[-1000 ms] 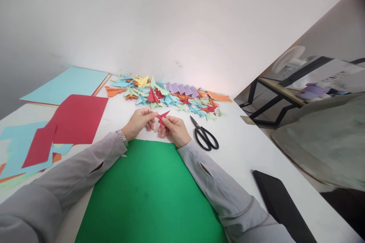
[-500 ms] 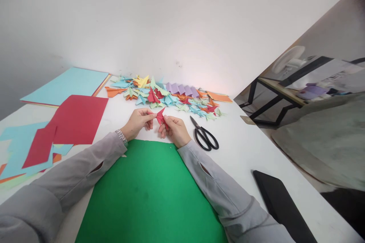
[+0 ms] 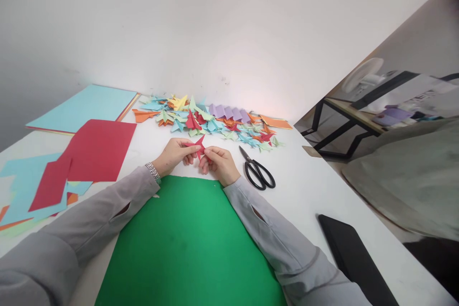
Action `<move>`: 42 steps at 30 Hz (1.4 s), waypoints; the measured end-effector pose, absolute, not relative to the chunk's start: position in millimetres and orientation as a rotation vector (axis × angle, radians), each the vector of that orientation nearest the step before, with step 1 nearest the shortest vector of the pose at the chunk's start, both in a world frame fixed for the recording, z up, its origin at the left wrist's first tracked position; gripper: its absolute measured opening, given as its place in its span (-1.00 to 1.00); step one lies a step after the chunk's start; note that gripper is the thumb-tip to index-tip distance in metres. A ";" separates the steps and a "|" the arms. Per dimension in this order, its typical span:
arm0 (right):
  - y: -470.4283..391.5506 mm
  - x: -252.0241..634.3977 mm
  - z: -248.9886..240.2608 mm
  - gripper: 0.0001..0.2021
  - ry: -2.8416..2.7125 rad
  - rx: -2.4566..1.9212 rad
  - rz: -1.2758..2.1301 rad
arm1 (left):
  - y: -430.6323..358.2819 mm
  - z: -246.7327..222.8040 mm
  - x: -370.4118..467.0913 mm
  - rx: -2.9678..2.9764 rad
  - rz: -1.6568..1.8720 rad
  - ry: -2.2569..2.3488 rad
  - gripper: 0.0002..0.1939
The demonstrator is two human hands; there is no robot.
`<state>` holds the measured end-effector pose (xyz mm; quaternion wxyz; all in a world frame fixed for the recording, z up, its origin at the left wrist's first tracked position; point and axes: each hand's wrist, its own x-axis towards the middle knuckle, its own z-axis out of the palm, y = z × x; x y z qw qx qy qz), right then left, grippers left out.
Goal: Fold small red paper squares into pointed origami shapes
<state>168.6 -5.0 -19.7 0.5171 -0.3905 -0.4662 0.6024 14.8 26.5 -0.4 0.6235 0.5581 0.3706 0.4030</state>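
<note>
Between my two hands is a small folded red paper star (image 3: 200, 144) with pointed tips, held just above the white table beyond the green mat (image 3: 190, 239). My left hand (image 3: 175, 154) pinches it from the left between thumb and fingers. From the other side, my right hand (image 3: 220, 162) grips a point of it with thumb and forefinger; part of the paper is hidden by the fingertips. Behind the hands lies a heap of folded paper pieces (image 3: 215, 125) in several colours. Black-handled scissors (image 3: 258, 172) rest to the right of my right hand.
At the left lie a red sheet (image 3: 103, 150), paper offcuts (image 3: 21, 177) and a stack of light blue sheets (image 3: 82, 107). Orange paper (image 3: 276, 122) sits by the wall (image 3: 222, 28). A flat black device (image 3: 355, 258) lies near the table's right edge.
The red paper star has turned between my fingers, so more of its points show. My hands have stayed almost in place, and everything else lies as before.
</note>
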 end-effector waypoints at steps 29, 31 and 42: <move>-3.1 172.9 -17.2 -0.64 -1.208 -0.928 1.515 | 27.6 0.1 9.1 1.425 0.791 0.773 -0.69; -3.4 172.3 -16.5 -0.63 -1.195 -0.921 1.510 | 27.7 0.9 9.0 1.400 0.794 0.766 -0.69; -1.6 171.7 -16.8 -0.61 -1.088 -0.935 1.441 | 31.2 0.1 9.1 1.185 0.838 0.752 -0.68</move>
